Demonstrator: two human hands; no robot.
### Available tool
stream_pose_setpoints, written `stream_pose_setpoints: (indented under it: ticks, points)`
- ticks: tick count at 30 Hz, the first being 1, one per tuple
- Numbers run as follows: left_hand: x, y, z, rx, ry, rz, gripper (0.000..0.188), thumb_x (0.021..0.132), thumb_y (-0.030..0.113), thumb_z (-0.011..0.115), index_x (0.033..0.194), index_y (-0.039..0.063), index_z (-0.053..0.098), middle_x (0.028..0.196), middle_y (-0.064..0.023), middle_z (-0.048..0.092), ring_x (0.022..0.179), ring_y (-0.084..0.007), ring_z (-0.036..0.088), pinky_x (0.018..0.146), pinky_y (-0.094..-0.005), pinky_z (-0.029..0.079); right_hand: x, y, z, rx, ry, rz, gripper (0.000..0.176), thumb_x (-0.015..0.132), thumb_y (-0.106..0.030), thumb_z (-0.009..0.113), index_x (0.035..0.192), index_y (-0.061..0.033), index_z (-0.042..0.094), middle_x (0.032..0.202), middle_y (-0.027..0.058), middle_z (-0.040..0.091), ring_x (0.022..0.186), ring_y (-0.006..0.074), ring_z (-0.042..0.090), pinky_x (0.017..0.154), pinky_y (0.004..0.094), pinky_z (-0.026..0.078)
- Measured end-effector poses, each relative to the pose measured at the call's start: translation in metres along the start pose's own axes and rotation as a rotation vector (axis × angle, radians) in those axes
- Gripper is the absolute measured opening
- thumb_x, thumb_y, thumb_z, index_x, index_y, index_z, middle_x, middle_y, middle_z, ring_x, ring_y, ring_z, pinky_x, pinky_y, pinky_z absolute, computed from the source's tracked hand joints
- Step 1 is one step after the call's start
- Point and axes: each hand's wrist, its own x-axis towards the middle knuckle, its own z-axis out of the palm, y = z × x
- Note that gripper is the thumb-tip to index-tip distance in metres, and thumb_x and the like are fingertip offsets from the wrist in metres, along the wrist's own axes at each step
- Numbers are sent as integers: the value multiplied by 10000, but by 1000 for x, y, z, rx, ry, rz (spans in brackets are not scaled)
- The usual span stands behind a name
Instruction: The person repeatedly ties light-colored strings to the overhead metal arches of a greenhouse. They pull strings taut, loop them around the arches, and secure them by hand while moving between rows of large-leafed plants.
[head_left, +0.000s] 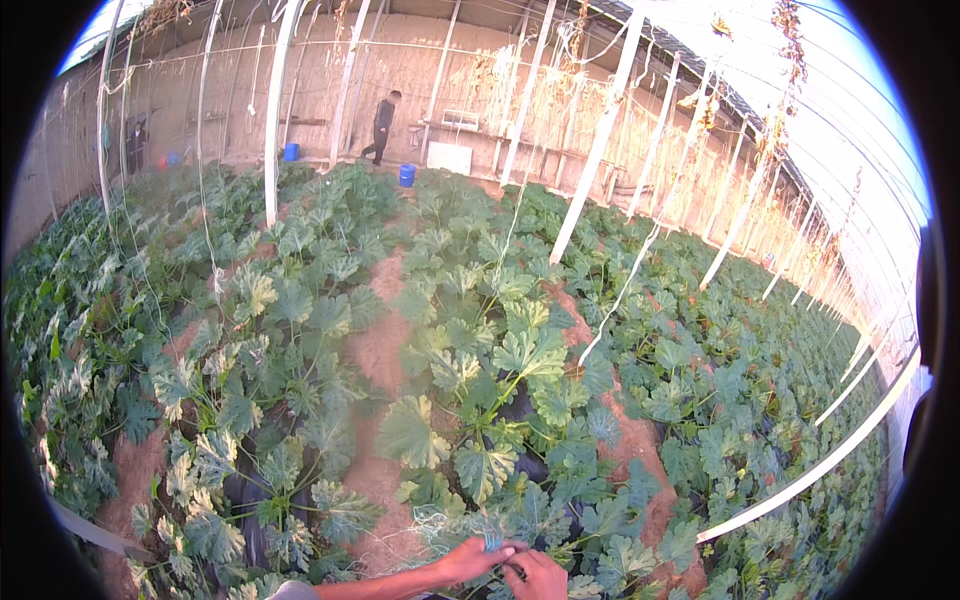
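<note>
At the bottom middle, my left hand (474, 561) grips a bundle of thin blue-green twine (493, 541). Loose, tangled ends of pale twine (431, 525) spread out to the left of that hand, over the soil and leaves. My right hand (538, 576) meets the left fingertips, its thumb and fingers bent close together. Whether a strand lies between the right fingers is too small to tell. Just ahead stands a leafy squash plant (487, 420) with broad, lobed, pale-marked leaves.
Bare soil paths (379, 337) run between planted rows. White posts (600, 142) and a hanging string (619, 300) rise among the plants. Blue buckets (406, 175) stand by the earthen back wall (315, 82), where a person (383, 127) walks. Another person (136, 146) is farther left.
</note>
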Motion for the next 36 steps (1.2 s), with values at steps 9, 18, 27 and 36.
stream_pose_setpoints:
  ticks: [9,18,27,36]
  points:
    - [0,-52,19,364,-437,-39,389,1067,456,571,1100,114,753,811,14,618,764,-114,526,701,-318,451,-71,26,-29,190,-5,306,226,919,-268,712,1071,-101,728,1003,150,714,906,371,694,781,457,552]
    - [-56,-2,43,386,-431,-586,466,1005,474,662,1154,33,690,994,-35,691,835,-104,581,735,-284,491,-189,59,-16,423,275,472,146,868,-192,787,921,-57,765,917,110,739,819,300,715,722,382,559]
    - [-31,94,-26,-367,143,-209,292,1066,403,587,1027,114,610,737,84,427,516,-25,291,382,-222,216,-360,141,-142,464,1237,1146,139,940,-161,796,1020,-49,778,828,-62,654,713,25,517,623,193,396]
    - [81,230,-42,-699,-403,271,213,1145,225,409,1073,52,511,723,30,311,523,-70,226,419,-253,213,-361,123,-195,341,1503,1047,137,938,-137,799,1026,-40,760,844,-83,645,751,19,498,687,198,386]
